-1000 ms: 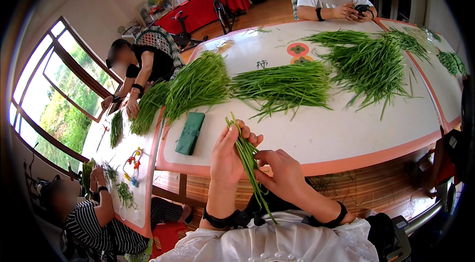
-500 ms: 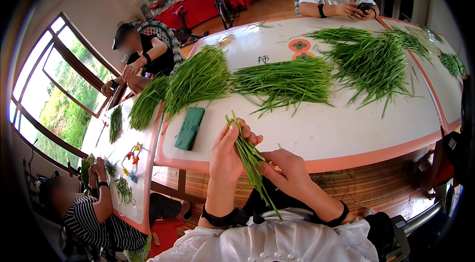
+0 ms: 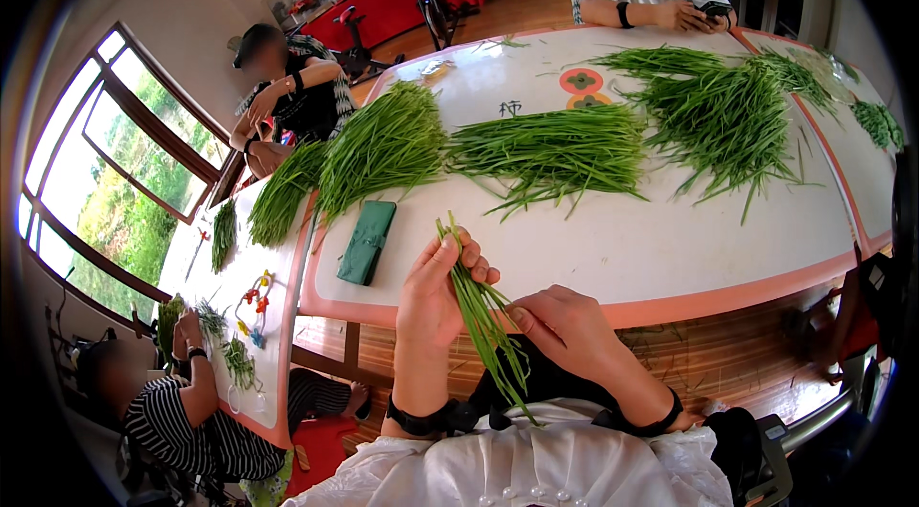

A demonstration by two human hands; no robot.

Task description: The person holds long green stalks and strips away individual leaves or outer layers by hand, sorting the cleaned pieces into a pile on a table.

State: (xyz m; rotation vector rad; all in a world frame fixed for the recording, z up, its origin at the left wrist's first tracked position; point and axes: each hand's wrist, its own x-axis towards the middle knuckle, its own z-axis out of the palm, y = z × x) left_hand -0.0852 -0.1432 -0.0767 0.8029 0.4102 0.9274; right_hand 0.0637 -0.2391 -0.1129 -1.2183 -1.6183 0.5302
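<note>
A thin bunch of garlic chives (image 3: pixel 479 306) is upright but slanting in front of my chest, just off the near table edge. My left hand (image 3: pixel 436 287) is wrapped round its upper part, the pale stem ends sticking up past the thumb and the leaf tips hanging toward my lap. My right hand (image 3: pixel 567 327) is at the right side of the bunch, halfway down, its fingers bent and thumb and forefinger pinched at the leaves; the exact grip is partly hidden. A green wallet-like case (image 3: pixel 367 242) lies on the table left of my left hand.
On the white, pink-edged table (image 3: pixel 670 268) lie several chive heaps: left (image 3: pixel 383 148), middle (image 3: pixel 555 155) and right (image 3: pixel 728 129). Three other people sit round the tables: one at the far side (image 3: pixel 661 4), two at the left. A bead string (image 3: pixel 257 301) lies on the left table.
My right hand has shifted slightly right and its fingers have curled more at the leaves. My left hand keeps its hold. The person at the far left has drawn both arms in toward the body.
</note>
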